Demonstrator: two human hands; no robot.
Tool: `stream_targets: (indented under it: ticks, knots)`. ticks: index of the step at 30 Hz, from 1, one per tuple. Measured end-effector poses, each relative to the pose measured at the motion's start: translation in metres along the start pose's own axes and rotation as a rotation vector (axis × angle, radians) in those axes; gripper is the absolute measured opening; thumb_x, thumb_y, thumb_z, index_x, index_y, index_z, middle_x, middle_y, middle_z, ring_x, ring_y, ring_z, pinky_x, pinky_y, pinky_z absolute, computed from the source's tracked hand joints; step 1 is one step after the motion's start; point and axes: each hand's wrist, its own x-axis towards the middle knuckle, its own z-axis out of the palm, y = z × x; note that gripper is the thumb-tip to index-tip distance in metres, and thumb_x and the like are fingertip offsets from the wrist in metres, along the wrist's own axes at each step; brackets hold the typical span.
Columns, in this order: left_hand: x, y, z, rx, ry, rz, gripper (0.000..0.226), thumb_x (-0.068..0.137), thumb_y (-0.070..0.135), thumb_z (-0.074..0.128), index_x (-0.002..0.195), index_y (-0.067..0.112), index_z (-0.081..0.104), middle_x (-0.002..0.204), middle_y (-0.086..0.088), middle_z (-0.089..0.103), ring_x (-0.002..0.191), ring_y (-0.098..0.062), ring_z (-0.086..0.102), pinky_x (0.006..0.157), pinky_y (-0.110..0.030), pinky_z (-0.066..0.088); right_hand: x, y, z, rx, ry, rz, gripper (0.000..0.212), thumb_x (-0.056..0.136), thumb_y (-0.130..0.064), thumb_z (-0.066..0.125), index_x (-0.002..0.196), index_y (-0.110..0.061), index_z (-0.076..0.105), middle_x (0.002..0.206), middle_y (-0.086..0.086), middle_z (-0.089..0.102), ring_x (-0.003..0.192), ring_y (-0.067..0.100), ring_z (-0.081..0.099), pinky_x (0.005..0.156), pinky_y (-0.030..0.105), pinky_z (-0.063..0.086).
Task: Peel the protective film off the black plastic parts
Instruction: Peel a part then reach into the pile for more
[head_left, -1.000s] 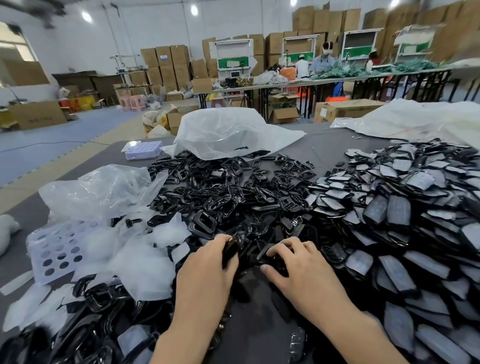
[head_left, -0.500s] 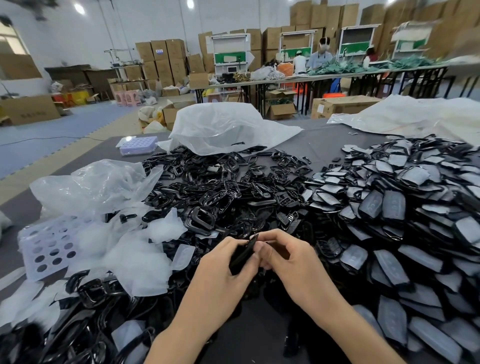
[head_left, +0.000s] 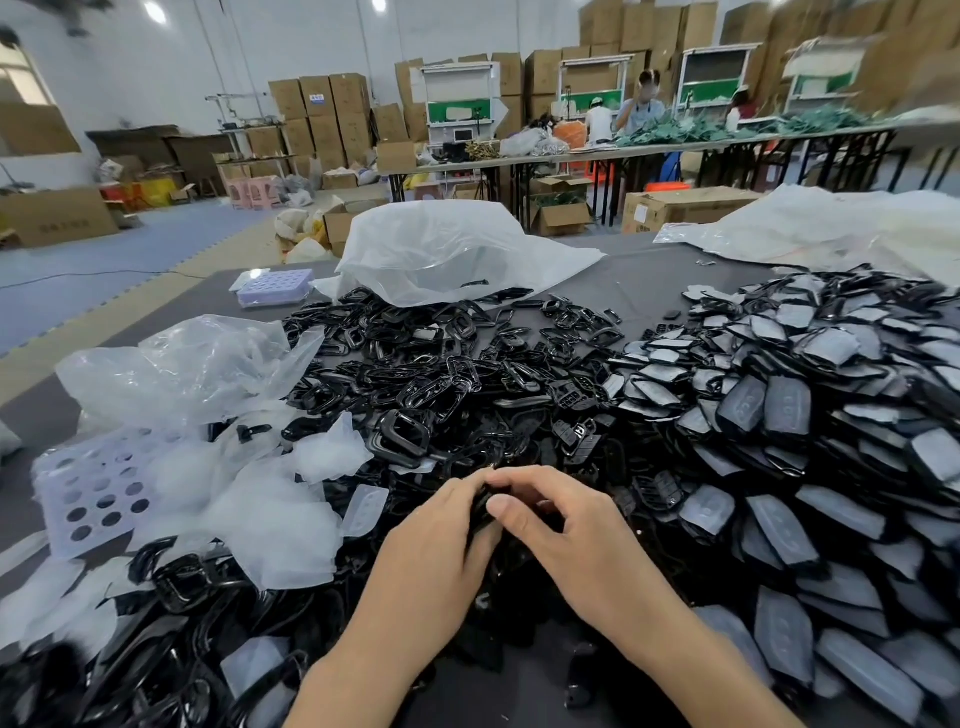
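Note:
My left hand (head_left: 431, 551) and my right hand (head_left: 576, 540) meet at the table's near middle, both pinching one small black plastic part (head_left: 480, 512) that is mostly hidden between the fingers. To the right spreads a big heap of black parts covered in greyish film (head_left: 810, 441). A pile of bare black frames (head_left: 441, 379) fills the middle. Peeled clear film pieces (head_left: 249, 504) lie heaped on the left.
A white perforated tray (head_left: 88, 493) sits at the left, partly under a crumpled clear bag (head_left: 182, 364). A large white bag (head_left: 447, 249) lies at the back, a small lavender tray (head_left: 272, 288) beside it. More black frames (head_left: 171, 639) crowd the near left. People work at far tables.
My hands came together from apart on the pile, lifted the black part slightly, and my right fingers now wrap over its top edge.

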Motion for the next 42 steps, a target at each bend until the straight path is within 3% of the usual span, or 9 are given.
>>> stream_targets:
  ticks: [4,9,12,16,20,23,28,35,42]
  knots:
    - [0.000,0.000,-0.001,-0.022,0.012,0.001,0.051,0.098,0.047,0.048,0.147,0.044,0.035,0.138,0.032,0.048,0.126,0.008,0.046,0.095,-0.001,0.034,0.001,0.001,-0.002,0.065,0.041,0.058,0.011,0.094,-0.041,0.066,0.104,-0.044,0.070,0.099,-0.021,0.073,0.096,-0.001,0.067,0.083,0.009,0.046]
    - [0.005,0.001,-0.001,-0.275,0.104,-0.017,0.044,0.091,0.031,0.070,0.125,0.052,0.052,0.123,0.035,0.058,0.117,0.012,0.053,0.093,-0.004,0.038,0.006,0.002,-0.007,0.292,0.099,0.150,0.019,0.094,-0.018,0.070,0.102,-0.034,0.076,0.096,-0.013,0.077,0.089,0.004,0.072,0.080,0.015,0.053]
    - [0.006,0.001,0.000,-0.348,0.089,-0.051,0.050,0.090,0.023,0.072,0.124,0.053,0.053,0.117,0.035,0.059,0.113,0.012,0.056,0.087,-0.001,0.038,0.009,0.003,-0.009,0.443,0.130,0.223,0.027,0.093,-0.009,0.070,0.097,-0.034,0.078,0.090,-0.006,0.077,0.080,0.011,0.072,0.075,0.020,0.057]
    - [0.007,-0.001,0.001,-0.269,0.125,-0.097,0.044,0.093,0.020,0.067,0.122,0.051,0.054,0.108,0.036,0.058,0.107,0.013,0.054,0.087,-0.001,0.036,0.011,0.006,-0.013,0.571,0.237,0.262,0.028,0.093,0.000,0.066,0.091,-0.025,0.076,0.084,-0.001,0.075,0.075,0.015,0.072,0.070,0.021,0.058]
    - [0.006,-0.003,-0.002,-0.247,0.193,-0.127,0.027,0.095,0.028,0.064,0.113,0.048,0.059,0.105,0.030,0.058,0.109,0.012,0.051,0.088,0.000,0.035,0.013,0.010,-0.018,0.552,0.309,0.245,0.032,0.095,-0.004,0.064,0.093,-0.035,0.072,0.084,-0.008,0.073,0.075,0.013,0.072,0.069,0.025,0.059]
    - [0.007,-0.003,-0.003,-0.279,0.202,-0.159,0.023,0.095,0.033,0.063,0.106,0.052,0.057,0.099,0.023,0.064,0.099,0.008,0.057,0.083,-0.005,0.040,0.013,0.012,-0.017,0.526,0.335,0.230,0.034,0.096,-0.004,0.064,0.100,-0.036,0.072,0.090,-0.001,0.069,0.074,0.014,0.072,0.068,0.024,0.059]
    - [0.007,0.001,-0.005,-0.349,0.196,-0.165,0.021,0.096,0.031,0.063,0.103,0.050,0.060,0.088,0.022,0.067,0.083,-0.001,0.062,0.071,-0.009,0.043,0.014,0.013,-0.015,0.486,0.332,0.220,0.033,0.096,-0.005,0.064,0.094,-0.036,0.074,0.094,0.003,0.066,0.075,0.016,0.074,0.068,0.023,0.059]
    - [0.006,0.008,-0.008,-0.419,0.274,-0.187,0.014,0.097,0.024,0.062,0.096,0.038,0.065,0.093,0.035,0.068,0.094,0.015,0.061,0.076,0.001,0.038,0.012,0.011,-0.011,0.481,0.310,0.222,0.029,0.096,-0.004,0.064,0.097,-0.031,0.073,0.096,0.007,0.067,0.074,0.017,0.074,0.066,0.022,0.058]
    - [0.006,0.008,-0.008,-0.462,0.236,-0.227,0.018,0.096,0.026,0.064,0.091,0.043,0.069,0.083,0.027,0.071,0.079,0.008,0.064,0.070,-0.003,0.042,0.012,0.011,-0.010,0.463,0.302,0.220,0.027,0.096,-0.006,0.065,0.097,-0.032,0.072,0.098,0.006,0.068,0.076,0.019,0.075,0.068,0.023,0.059]
